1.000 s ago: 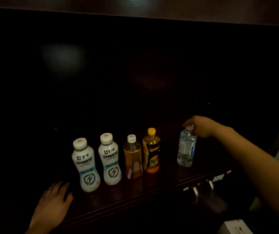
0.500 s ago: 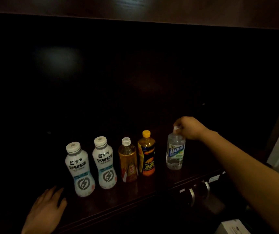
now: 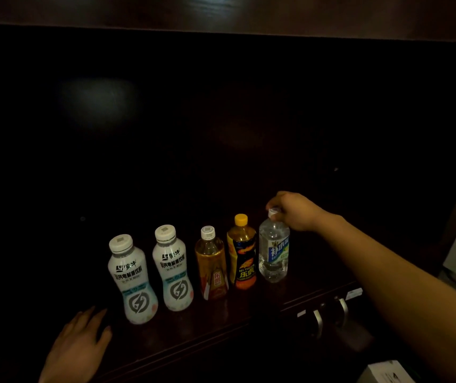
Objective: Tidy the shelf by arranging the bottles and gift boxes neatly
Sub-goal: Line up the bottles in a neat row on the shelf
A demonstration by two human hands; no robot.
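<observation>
1. Water bottle (image 3: 274, 251) shifted left; now upright on shelf (image 3: 221, 324), just beside orange-capped bottle (image 3: 242, 255)
2. Right hand (image 3: 294, 210) grips its cap
3. Left hand (image 3: 79, 346) flat, fingers spread, on shelf edge

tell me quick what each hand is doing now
Left hand: open, flat on the shelf, holding nothing.
Right hand: closed on the clear bottle cap.

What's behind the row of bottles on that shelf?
Behind the bottles only dark shelf and back panel show; anything deeper is lost in shadow.
</observation>
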